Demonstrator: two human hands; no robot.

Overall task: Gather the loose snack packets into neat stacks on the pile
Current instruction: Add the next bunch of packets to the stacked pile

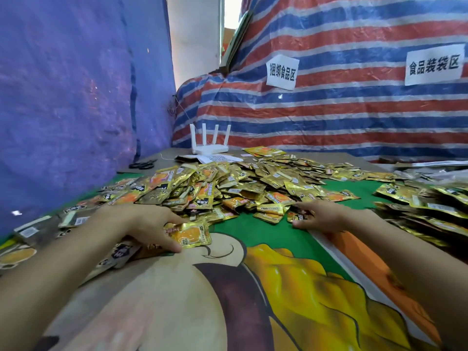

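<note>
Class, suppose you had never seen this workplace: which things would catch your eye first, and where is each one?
First, the big heap of shiny gold snack packets spread across the middle of the green printed table cover. Next, the two bare hands at its near edge: the left hand on a small stack of packets, the right hand flat by loose ones. Behind stands a white router before a striped tarpaulin.

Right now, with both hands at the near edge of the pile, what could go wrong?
1. The left hand pins a small packet stack only loosely; the glossy foil may let it fan apart.
2. The right hand is sweeping packets beside the heaped pile; a nudge could slide it down.
3. Packets at the table's left edge could fall.
</note>
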